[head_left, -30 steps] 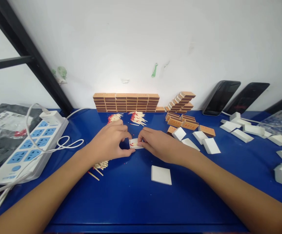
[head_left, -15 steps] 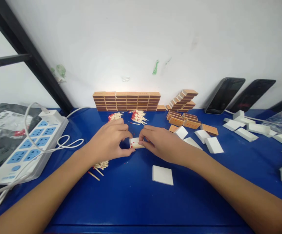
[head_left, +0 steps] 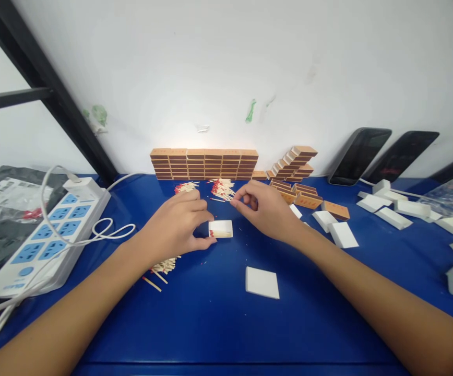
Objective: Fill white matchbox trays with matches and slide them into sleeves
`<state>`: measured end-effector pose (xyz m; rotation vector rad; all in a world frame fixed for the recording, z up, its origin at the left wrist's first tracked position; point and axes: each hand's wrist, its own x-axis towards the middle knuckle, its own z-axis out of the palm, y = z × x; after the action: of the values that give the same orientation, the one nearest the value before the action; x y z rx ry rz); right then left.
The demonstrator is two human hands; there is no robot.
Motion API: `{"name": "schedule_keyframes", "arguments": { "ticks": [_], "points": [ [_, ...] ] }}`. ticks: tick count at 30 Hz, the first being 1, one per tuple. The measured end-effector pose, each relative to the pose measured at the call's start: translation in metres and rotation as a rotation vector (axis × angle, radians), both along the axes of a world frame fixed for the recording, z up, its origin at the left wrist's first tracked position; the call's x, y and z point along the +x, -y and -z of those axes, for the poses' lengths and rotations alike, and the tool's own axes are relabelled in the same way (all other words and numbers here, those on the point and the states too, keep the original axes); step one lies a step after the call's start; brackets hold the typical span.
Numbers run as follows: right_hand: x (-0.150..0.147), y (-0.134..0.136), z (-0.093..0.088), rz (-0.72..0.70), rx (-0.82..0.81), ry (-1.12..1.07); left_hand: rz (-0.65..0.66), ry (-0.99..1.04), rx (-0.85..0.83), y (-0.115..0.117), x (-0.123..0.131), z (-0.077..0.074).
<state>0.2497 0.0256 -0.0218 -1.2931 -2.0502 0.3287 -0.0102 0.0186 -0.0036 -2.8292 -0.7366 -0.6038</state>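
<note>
A small white matchbox tray (head_left: 222, 225) lies on the blue table with some red-tipped matches along its near side. My left hand (head_left: 181, 222) grips the tray's left end between thumb and fingers. My right hand (head_left: 265, 209) is up and to the right of the tray, beside a pile of matches (head_left: 222, 190). Its thumb and forefinger tips come together in a pinch at the pile's right edge, and I cannot make out what is between them. A second match pile (head_left: 186, 186) lies behind my left hand. More matches (head_left: 166, 265) lie partly hidden under my left wrist.
Stacked matchboxes (head_left: 204, 163) stand along the wall, with loose matchbox sleeves (head_left: 308, 200) at right. White trays (head_left: 344, 234) are scattered on the right, and one white tray (head_left: 262, 282) lies in front. A power strip (head_left: 50, 235) with cables sits left; two phones (head_left: 361, 155) lean on the wall.
My right hand has left the tray and moved up and right to the match pile, uncovering the tray's right end. My left hand still holds the tray in the same place.
</note>
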Motion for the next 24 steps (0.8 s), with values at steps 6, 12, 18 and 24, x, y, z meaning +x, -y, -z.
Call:
{"name": "schedule_keyframes", "arguments": {
  "ticks": [6,12,18,24],
  "points": [
    [-0.001,-0.006,0.008,0.049,0.021,0.023,-0.003,-0.009,0.050,0.001,-0.001,-0.001],
    [-0.011,-0.019,0.016,0.066,-0.030,0.061,0.033,-0.014,0.094,0.000,-0.001,0.002],
    [-0.020,-0.023,0.011,0.079,-0.082,0.098,-0.028,-0.043,0.052,-0.001,-0.001,0.000],
    [-0.028,-0.025,0.013,0.084,-0.104,0.189,-0.046,-0.060,0.053,-0.002,-0.001,0.000]
  ]
}}
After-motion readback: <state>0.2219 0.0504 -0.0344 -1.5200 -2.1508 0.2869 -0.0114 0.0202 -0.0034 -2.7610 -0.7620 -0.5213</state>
